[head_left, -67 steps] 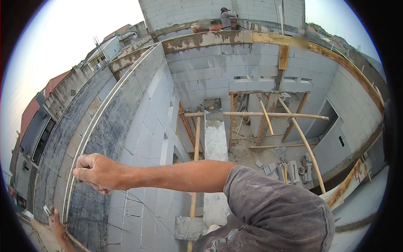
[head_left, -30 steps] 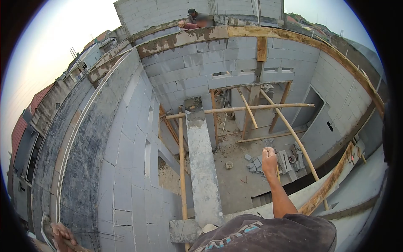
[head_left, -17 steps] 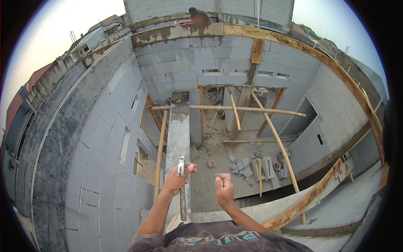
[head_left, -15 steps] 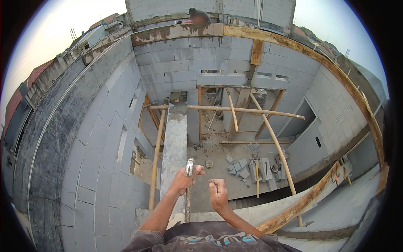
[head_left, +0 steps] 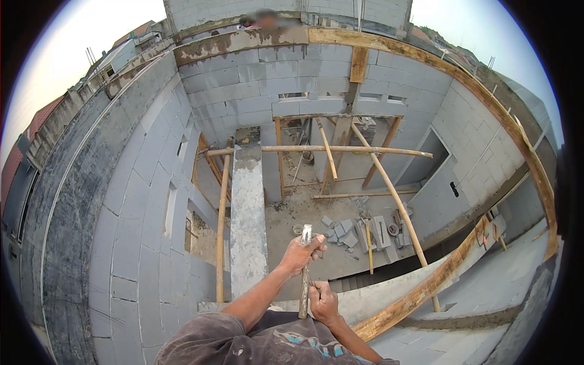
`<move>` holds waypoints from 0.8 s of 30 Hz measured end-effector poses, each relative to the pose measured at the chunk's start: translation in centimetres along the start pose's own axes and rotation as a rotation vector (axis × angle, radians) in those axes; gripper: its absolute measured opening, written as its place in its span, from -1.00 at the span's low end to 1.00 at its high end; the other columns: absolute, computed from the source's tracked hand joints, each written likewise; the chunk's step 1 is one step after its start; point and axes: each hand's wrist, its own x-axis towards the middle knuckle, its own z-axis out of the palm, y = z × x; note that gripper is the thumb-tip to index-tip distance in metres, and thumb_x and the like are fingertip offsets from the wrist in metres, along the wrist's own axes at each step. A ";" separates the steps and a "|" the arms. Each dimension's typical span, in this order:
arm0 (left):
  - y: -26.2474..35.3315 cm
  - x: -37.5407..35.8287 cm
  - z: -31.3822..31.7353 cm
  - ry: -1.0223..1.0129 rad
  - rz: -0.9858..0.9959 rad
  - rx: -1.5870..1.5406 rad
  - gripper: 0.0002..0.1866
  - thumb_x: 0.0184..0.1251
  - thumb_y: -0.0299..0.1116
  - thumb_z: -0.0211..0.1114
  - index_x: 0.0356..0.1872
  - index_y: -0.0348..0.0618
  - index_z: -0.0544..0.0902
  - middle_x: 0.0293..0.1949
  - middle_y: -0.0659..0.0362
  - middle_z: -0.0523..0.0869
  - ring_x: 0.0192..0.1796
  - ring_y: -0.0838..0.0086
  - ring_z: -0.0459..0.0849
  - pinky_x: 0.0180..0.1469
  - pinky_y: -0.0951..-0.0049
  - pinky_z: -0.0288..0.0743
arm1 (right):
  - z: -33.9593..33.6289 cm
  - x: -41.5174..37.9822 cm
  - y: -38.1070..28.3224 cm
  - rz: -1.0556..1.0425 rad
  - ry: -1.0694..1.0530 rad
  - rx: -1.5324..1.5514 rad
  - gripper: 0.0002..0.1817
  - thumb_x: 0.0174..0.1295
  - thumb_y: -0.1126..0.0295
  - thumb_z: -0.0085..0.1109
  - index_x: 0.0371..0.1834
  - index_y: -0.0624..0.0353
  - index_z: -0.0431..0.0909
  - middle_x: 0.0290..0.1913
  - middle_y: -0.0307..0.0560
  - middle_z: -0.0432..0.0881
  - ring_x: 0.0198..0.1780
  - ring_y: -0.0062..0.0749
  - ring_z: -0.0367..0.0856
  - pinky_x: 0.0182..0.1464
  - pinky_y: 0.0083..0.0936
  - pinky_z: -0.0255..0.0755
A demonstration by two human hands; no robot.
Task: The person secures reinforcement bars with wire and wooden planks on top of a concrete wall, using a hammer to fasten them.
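Note:
My left hand (head_left: 297, 255) is closed around a hammer (head_left: 305, 295) high on its handle, just under the metal head. The hammer stands roughly upright in front of my chest, with the handle's lower end near my shirt. Close to the right of the handle, my right hand (head_left: 323, 302) is closed with thumb and fingers pressed together. A thin dark bit shows at its fingertips, too small to name. Both hands are above the room's floor, near my body.
A concrete beam (head_left: 248, 213) runs forward on the left. Bamboo poles (head_left: 347, 149) cross the opening. Below lie broken blocks (head_left: 342, 233) and a yellow level-like bar (head_left: 369, 248). A wooden plank (head_left: 420, 289) curves at right. Behind the far wall is another person (head_left: 266, 19).
My left hand has moved right with the hammer, away from the beam. My right hand has dropped lower and is now beside the handle. The view has shifted slightly.

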 end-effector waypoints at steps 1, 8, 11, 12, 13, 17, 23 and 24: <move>-0.4 0.0 -0.5 -0.047 0.017 -0.022 -0.60 0.38 -0.07 0.37 -0.05 -0.23 0.62 -0.30 0.18 0.73 -0.41 0.63 0.55 -0.34 0.59 0.44 | 0.5 -0.4 -0.1 -0.015 0.013 -0.019 -0.85 0.38 0.36 0.16 -0.10 0.18 0.52 -0.43 0.06 0.71 -0.41 0.00 0.73 -0.39 -0.16 0.54; 0.9 -2.1 -3.3 -0.246 0.002 -0.007 -0.66 0.43 -0.17 0.33 -0.05 -0.27 0.61 -0.32 0.17 0.71 -0.37 0.58 0.61 -0.28 0.51 0.51 | 3.6 -2.9 -2.5 -0.053 0.103 -0.024 -0.86 0.33 0.46 0.19 -0.10 0.25 0.57 -0.30 0.14 0.73 -0.28 0.00 0.76 -0.25 -0.26 0.60; -0.1 -2.6 -3.3 -0.316 0.001 -0.002 -0.66 0.43 -0.17 0.33 -0.06 -0.29 0.60 -0.32 0.16 0.70 -0.38 0.59 0.59 -0.28 0.52 0.51 | 4.5 -4.9 -3.4 0.002 0.177 -0.041 -0.85 0.33 0.46 0.20 -0.10 0.26 0.61 -0.28 0.14 0.72 -0.26 -0.08 0.75 -0.22 -0.31 0.59; -0.3 -2.8 -3.0 -0.346 -0.011 -0.018 -0.65 0.43 -0.17 0.34 -0.06 -0.30 0.60 -0.32 0.16 0.70 -0.39 0.59 0.59 -0.29 0.52 0.51 | 4.7 -5.7 -3.4 0.009 0.205 -0.064 -0.84 0.35 0.45 0.18 -0.08 0.26 0.60 -0.34 0.08 0.69 -0.34 -0.19 0.69 -0.28 -0.36 0.55; -0.5 -2.9 -2.6 -0.375 -0.022 -0.034 -0.65 0.42 -0.17 0.34 -0.06 -0.30 0.61 -0.33 0.16 0.70 -0.40 0.59 0.58 -0.29 0.52 0.50 | 4.9 -6.4 -3.2 0.016 0.231 -0.086 -0.84 0.38 0.43 0.17 -0.06 0.26 0.59 -0.41 0.02 0.65 -0.41 -0.30 0.63 -0.33 -0.40 0.51; -1.2 -3.8 -0.6 -0.466 -0.047 -0.007 -0.64 0.41 -0.16 0.36 -0.06 -0.29 0.61 -0.36 0.19 0.70 -0.41 0.62 0.56 -0.32 0.56 0.47 | 5.3 -9.4 -2.8 0.153 0.332 -0.065 -0.82 0.36 0.44 0.18 -0.05 0.27 0.61 -0.37 0.05 0.66 -0.38 -0.27 0.64 -0.30 -0.38 0.51; -3.6 -3.8 4.0 -0.533 -0.077 0.022 -0.67 0.39 -0.16 0.38 -0.07 -0.23 0.63 -0.38 0.25 0.69 -0.43 0.69 0.52 -0.38 0.62 0.39 | 2.9 -11.6 -1.3 0.255 0.448 -0.094 -0.82 0.36 0.46 0.16 -0.05 0.29 0.61 -0.28 0.15 0.70 -0.27 -0.11 0.70 -0.18 -0.31 0.55; -3.9 -3.7 4.9 -0.526 -0.081 0.026 -0.67 0.39 -0.16 0.38 -0.07 -0.22 0.63 -0.38 0.26 0.69 -0.43 0.69 0.52 -0.39 0.62 0.39 | 1.9 -12.0 -0.8 0.271 0.455 -0.106 -0.82 0.36 0.46 0.16 -0.05 0.29 0.61 -0.27 0.17 0.70 -0.25 -0.10 0.70 -0.16 -0.31 0.55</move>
